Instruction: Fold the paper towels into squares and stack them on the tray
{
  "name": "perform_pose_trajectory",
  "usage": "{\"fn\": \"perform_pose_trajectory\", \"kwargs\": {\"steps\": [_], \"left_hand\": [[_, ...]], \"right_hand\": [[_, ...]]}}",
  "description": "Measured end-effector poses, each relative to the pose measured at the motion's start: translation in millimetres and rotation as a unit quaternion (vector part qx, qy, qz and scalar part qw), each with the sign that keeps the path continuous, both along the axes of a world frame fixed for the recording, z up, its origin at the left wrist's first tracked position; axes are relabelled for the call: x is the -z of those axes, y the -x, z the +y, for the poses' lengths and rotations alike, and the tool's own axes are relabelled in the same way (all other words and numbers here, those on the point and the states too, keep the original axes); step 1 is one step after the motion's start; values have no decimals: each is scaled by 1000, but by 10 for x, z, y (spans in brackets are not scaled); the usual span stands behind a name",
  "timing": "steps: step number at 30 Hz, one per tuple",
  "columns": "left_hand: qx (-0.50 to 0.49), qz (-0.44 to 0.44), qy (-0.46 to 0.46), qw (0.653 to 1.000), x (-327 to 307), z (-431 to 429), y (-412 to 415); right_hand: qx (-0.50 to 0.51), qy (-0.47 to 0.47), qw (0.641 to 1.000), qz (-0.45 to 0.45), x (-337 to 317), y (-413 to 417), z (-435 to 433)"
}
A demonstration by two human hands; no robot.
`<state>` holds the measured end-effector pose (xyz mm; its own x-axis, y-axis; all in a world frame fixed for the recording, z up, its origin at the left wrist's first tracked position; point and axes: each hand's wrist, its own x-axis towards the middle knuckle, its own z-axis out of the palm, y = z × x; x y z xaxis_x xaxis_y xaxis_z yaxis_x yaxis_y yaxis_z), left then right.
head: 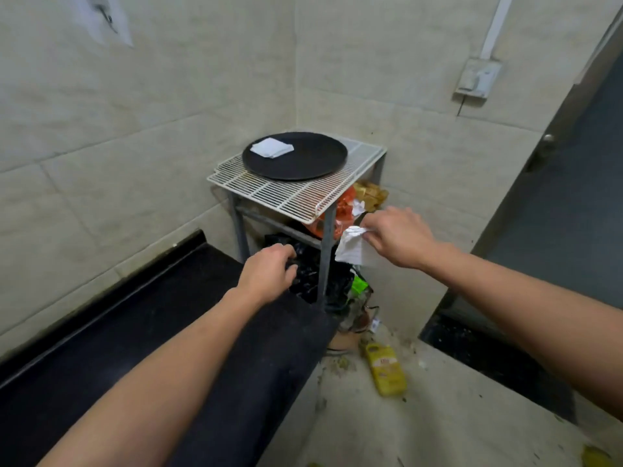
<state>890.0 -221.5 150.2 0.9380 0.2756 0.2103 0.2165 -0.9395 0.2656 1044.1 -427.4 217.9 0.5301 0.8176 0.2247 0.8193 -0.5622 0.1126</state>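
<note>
A white wire rack (296,197) is laid across a grey metal stand (324,264) set in the corner of a tiled wall (101,146). Beneath it, a black plastic bag (313,278) and an orange bag (344,210) are crammed together. A black counter (135,332) is seen at the left. A yellow bottle (386,370) is lying on the littered floor (438,416), and a switch box (477,79) is mounted near a dark door (573,214).

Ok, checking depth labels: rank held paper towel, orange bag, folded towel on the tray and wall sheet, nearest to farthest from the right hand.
1. Held paper towel, pinched in the right hand.
2. Orange bag, under the rack, just left.
3. Folded towel, far left on the tray.
4. Wall sheet, top left.
</note>
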Motion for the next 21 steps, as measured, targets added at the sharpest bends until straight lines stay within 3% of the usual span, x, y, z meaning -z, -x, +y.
{"fn": "perform_pose_trajectory", "kwargs": {"steps": [13,21], "left_hand": [[-64,-45,4,997,-402,1134,-1513],[-142,-40,-9,989,-322,1629,-2140]], "right_hand": [[-60,-58,995,48,-630,-1903,1423],[-170,30,982,75,-675,-2932,2268]]}}
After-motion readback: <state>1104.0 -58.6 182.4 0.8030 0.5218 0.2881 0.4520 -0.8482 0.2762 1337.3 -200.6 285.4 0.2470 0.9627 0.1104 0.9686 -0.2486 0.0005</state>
